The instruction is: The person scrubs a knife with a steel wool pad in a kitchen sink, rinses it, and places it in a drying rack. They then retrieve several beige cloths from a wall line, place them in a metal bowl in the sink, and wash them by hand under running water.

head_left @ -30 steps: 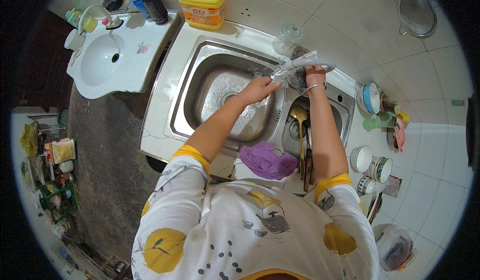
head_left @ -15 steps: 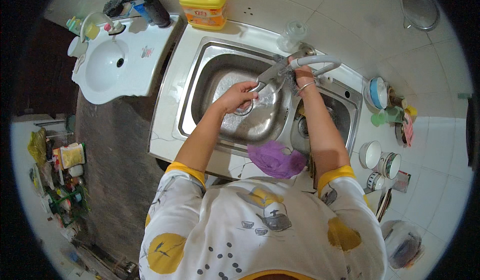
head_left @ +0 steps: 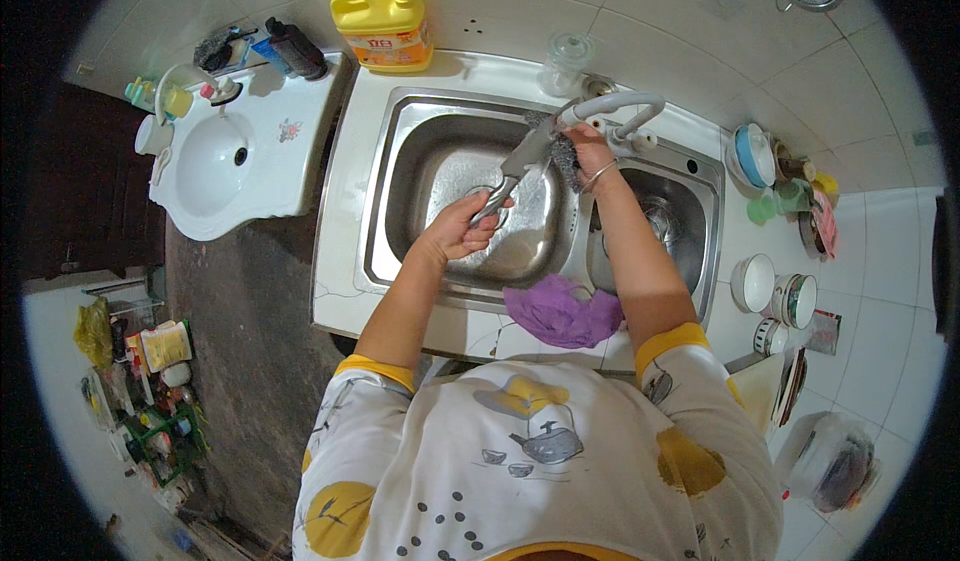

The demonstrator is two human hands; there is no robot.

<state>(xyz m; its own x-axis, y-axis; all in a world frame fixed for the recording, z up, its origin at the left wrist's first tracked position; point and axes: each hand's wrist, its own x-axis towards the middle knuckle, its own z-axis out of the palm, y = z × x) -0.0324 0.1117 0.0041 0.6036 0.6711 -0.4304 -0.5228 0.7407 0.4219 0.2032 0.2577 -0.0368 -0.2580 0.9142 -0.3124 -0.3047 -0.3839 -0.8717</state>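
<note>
My left hand (head_left: 462, 229) grips the handle end of a long metal utensil (head_left: 513, 175) over the left basin of a steel double sink (head_left: 420, 161). The utensil slants up to the right under the white faucet spout (head_left: 615, 108). My right hand (head_left: 588, 151) presses a dark steel-wool scrubber (head_left: 565, 159) against the upper part of the utensil. A bangle sits on my right wrist. The right basin (head_left: 670, 226) lies under my right forearm.
A purple cloth (head_left: 560, 311) hangs on the sink's front rim. A yellow detergent jug (head_left: 385, 26) stands behind the sink. A white washbasin (head_left: 215, 161) is at the left. Bowls and cups (head_left: 770, 286) crowd the counter at the right.
Both hands and the utensil have shifted from the sink's divider toward the left basin, and my right hand now scrubs nearer the faucet spout.
</note>
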